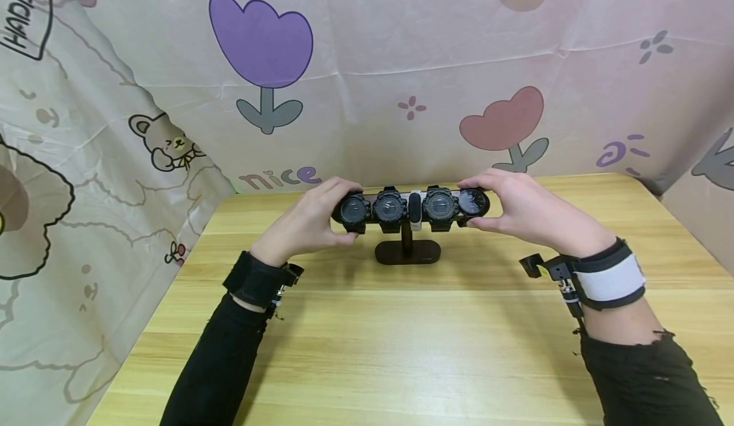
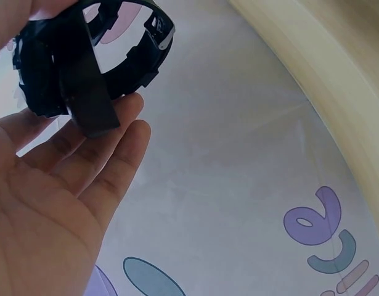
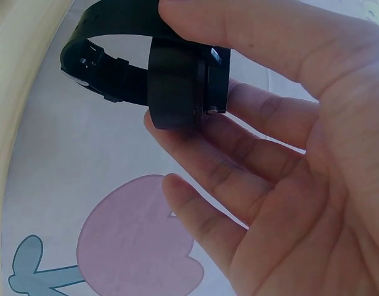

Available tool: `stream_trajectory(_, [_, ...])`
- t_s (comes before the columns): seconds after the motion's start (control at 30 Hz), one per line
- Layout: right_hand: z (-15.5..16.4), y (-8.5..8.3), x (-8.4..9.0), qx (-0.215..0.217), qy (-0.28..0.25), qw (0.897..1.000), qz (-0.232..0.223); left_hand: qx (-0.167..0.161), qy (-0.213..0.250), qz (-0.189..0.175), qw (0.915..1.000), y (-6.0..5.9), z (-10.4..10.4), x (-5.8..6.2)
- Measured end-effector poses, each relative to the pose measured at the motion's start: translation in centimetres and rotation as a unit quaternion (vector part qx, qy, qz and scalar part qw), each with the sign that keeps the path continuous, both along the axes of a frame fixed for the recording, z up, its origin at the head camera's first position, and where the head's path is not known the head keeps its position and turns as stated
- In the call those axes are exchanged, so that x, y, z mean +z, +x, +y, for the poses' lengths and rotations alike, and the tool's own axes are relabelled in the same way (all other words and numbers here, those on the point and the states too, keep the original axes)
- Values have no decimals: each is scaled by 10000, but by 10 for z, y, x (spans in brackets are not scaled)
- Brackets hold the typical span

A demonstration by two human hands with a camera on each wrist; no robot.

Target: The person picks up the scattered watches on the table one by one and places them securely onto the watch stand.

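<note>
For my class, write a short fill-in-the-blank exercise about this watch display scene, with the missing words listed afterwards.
1. The watch stand rests on a wooden ____.
2. The left hand holds the outermost watch at the bar's ____ end.
3. The right hand holds the outermost watch at the bar's ____ end.
4. The large flower printed on the backdrop above the left hand is coloured ____.

Missing words: table; left; right; purple

I'm working in a small makeshift recording booth. A wooden table is walled in by a cartoon-printed cloth backdrop of tulips and bears.
</note>
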State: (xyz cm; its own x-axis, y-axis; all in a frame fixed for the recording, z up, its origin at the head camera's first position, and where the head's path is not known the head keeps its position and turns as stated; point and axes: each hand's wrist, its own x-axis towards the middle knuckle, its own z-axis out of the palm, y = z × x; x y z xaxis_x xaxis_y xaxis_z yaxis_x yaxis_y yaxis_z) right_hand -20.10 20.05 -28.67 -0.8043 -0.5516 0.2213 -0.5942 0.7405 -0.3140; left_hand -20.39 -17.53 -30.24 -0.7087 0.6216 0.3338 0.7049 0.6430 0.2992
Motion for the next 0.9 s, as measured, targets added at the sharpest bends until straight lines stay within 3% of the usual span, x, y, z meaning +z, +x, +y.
stream_trajectory(0.9, [1, 5, 0, -138, -7, 9998, -131, 15, -68, 217, 9997, 7, 0, -7])
